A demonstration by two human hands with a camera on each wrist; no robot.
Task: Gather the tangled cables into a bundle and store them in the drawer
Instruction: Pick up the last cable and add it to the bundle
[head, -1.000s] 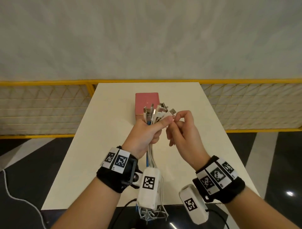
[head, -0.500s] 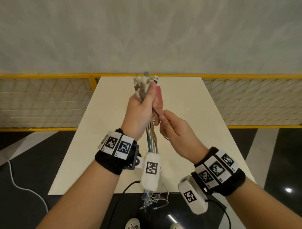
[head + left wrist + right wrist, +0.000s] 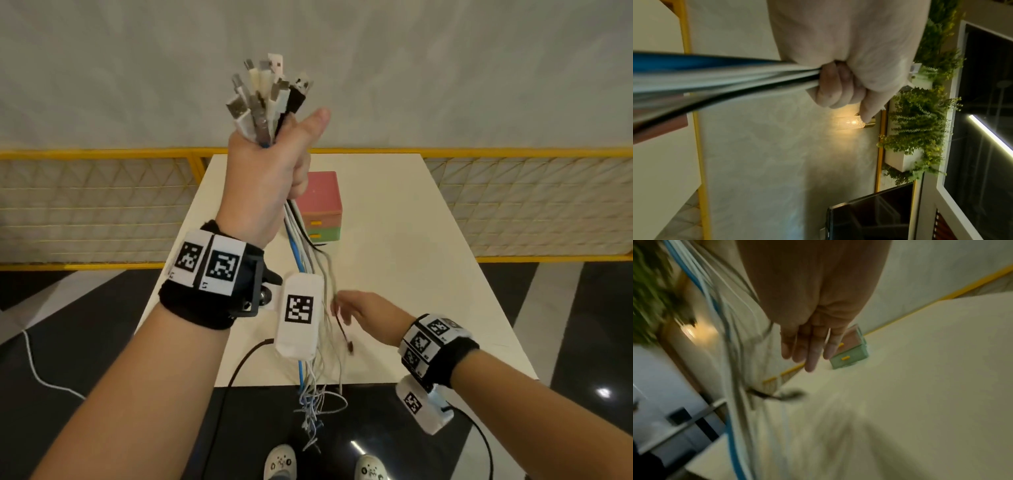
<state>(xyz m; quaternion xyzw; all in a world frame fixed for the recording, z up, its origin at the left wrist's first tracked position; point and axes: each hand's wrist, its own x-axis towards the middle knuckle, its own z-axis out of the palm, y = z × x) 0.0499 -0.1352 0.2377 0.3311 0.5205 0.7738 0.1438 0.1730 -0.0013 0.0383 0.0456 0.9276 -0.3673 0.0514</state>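
The left grip (image 3: 263, 178) clenches the cables (image 3: 265, 99) raised above the surface (image 3: 428, 274), strands dangling past its near edge. The right grip (image 3: 366, 317) hangs slack-fingered beside them, holding nothing.

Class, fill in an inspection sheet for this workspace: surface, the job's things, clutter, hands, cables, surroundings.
Surface: cream table, mostly bare.
Job's things: drawer unit, pink over green, both drawers shut.
Clutter: nothing seen.
Hands: left hand grips the cables, raised; right hand open beside the hanging strands, holding nothing.
Cables: cables, plugs up, tails hanging past the table edge, one black end loose.
Surroundings: yellow railing, grey wall, dark floor.
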